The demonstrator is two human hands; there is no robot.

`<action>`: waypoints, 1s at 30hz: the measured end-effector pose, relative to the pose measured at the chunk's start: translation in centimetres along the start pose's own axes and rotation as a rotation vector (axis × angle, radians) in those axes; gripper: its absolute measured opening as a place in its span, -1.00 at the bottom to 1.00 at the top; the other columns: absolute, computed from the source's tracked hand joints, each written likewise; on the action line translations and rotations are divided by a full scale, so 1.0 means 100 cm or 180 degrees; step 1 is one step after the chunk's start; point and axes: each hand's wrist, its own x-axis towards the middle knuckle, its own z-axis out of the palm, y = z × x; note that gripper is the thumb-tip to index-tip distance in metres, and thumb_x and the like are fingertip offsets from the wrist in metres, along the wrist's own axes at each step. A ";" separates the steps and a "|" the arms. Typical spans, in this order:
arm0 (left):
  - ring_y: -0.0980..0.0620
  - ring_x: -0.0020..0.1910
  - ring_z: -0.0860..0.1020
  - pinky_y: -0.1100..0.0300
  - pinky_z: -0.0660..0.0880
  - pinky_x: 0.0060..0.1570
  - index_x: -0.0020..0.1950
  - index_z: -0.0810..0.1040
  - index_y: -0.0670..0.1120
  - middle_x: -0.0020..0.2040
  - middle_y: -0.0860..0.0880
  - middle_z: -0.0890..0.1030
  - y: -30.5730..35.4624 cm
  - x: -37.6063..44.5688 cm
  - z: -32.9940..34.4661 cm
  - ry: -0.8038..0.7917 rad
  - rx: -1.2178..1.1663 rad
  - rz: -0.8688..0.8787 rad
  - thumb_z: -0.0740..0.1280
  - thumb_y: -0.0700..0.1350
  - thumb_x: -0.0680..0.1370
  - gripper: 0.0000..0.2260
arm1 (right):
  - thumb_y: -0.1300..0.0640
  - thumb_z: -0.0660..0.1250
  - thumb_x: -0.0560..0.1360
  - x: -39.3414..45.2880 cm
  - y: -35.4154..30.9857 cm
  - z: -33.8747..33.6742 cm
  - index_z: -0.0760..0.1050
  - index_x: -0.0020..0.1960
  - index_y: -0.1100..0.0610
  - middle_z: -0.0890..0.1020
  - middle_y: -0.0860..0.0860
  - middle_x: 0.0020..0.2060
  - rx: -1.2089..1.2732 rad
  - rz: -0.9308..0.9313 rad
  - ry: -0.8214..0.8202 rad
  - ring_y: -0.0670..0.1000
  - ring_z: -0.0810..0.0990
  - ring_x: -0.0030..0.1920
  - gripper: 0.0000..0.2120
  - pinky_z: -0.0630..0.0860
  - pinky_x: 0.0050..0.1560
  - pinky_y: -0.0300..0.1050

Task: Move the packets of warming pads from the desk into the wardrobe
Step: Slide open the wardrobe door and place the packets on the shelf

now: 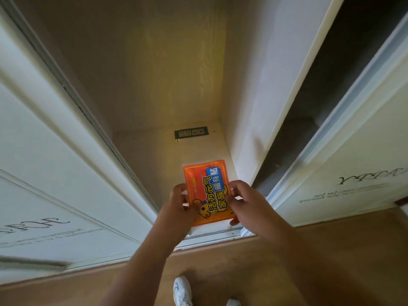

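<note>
An orange packet of warming pads (pixel 204 184), with yellow lettering and a blue label, lies just over the floor of the open wardrobe (pixel 154 155) near its front edge. Whether it rests on that floor I cannot tell. My left hand (pixel 183 202) grips its left edge with curled fingers. My right hand (pixel 241 199) pinches its right edge, thumb on the printed face. Both forearms reach in from below.
A dark socket plate (pixel 191 133) sits at the back of the wardrobe floor. White sliding doors (pixel 55 173) flank the opening; a dark compartment (pixel 320 96) lies to the right. A door track (pixel 220 235) runs along the front. My white shoe (pixel 182 290) stands on wooden flooring.
</note>
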 end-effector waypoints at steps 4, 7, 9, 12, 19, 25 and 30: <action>0.27 -0.16 0.69 0.44 0.52 -0.35 0.18 0.42 0.22 0.02 0.12 0.66 -0.010 0.027 -0.011 -0.0108 0.0109 0.0139 0.41 -0.22 0.59 -0.63 | 0.10 0.23 0.72 0.017 -0.006 0.013 0.39 0.29 -0.12 0.52 -0.10 0.15 -0.0074 0.0072 0.0100 -0.05 0.70 -0.08 -0.81 0.67 -0.29 -0.24; 0.15 -0.06 0.69 0.32 0.59 -0.25 0.23 0.40 0.19 0.06 0.09 0.66 -0.014 0.046 -0.016 -0.0285 0.0135 0.0145 0.40 -0.22 0.60 -0.63 | 0.09 0.24 0.72 0.030 -0.005 0.022 0.38 0.37 -0.09 0.50 -0.09 0.16 -0.0141 0.0113 0.0244 -0.07 0.69 -0.09 -0.75 0.64 -0.32 -0.30; 0.16 -0.08 0.67 0.36 0.57 -0.32 0.28 0.39 0.11 0.04 0.08 0.65 -0.017 0.058 -0.017 -0.0435 0.0187 0.0167 0.43 -0.25 0.57 -0.59 | 0.09 0.26 0.71 0.040 0.000 0.028 0.35 0.43 -0.06 0.51 -0.09 0.14 -0.0150 0.0172 0.0353 -0.08 0.68 -0.08 -0.70 0.64 -0.32 -0.30; 0.22 -0.20 0.66 0.35 0.56 -0.33 0.29 0.37 0.10 0.03 0.10 0.62 -0.020 0.072 -0.014 -0.0667 0.0363 0.0164 0.48 -0.31 0.49 -0.48 | 0.11 0.28 0.70 0.053 0.013 0.032 0.31 0.41 -0.06 0.53 -0.14 0.05 -0.0071 0.0292 0.0480 -0.07 0.69 -0.07 -0.67 0.64 -0.33 -0.28; 0.09 -0.22 0.63 0.17 0.56 -0.28 0.27 0.43 0.08 -0.03 0.16 0.57 -0.034 0.108 0.020 -0.0701 0.0576 0.0186 0.51 -0.33 0.44 -0.47 | 0.11 0.30 0.64 0.091 0.045 0.023 0.37 0.32 -0.10 0.58 -0.10 0.11 -0.0210 0.0461 0.0671 -0.05 0.71 -0.03 -0.70 0.71 -0.19 -0.08; 0.14 -0.16 0.60 0.17 0.55 -0.30 0.46 0.45 -0.08 -0.08 0.17 0.58 -0.056 0.145 0.068 -0.0420 0.0474 -0.0125 0.57 -0.30 0.39 -0.33 | 0.09 0.30 0.58 0.122 0.070 0.009 0.30 0.60 -0.03 0.47 -0.01 0.43 -0.0401 0.0641 0.0518 0.06 0.62 0.29 -0.40 0.61 0.27 0.15; -0.13 -0.07 0.68 -0.19 0.69 -0.11 0.45 0.43 -0.14 -0.10 0.13 0.60 -0.087 0.174 0.103 -0.0290 0.0538 -0.0315 0.59 -0.31 0.35 -0.30 | 0.19 0.30 0.55 0.145 0.096 0.009 0.38 0.54 -0.07 0.53 -0.03 0.38 -0.0473 0.0672 0.0211 -0.04 0.59 0.28 -0.43 0.56 0.28 -0.02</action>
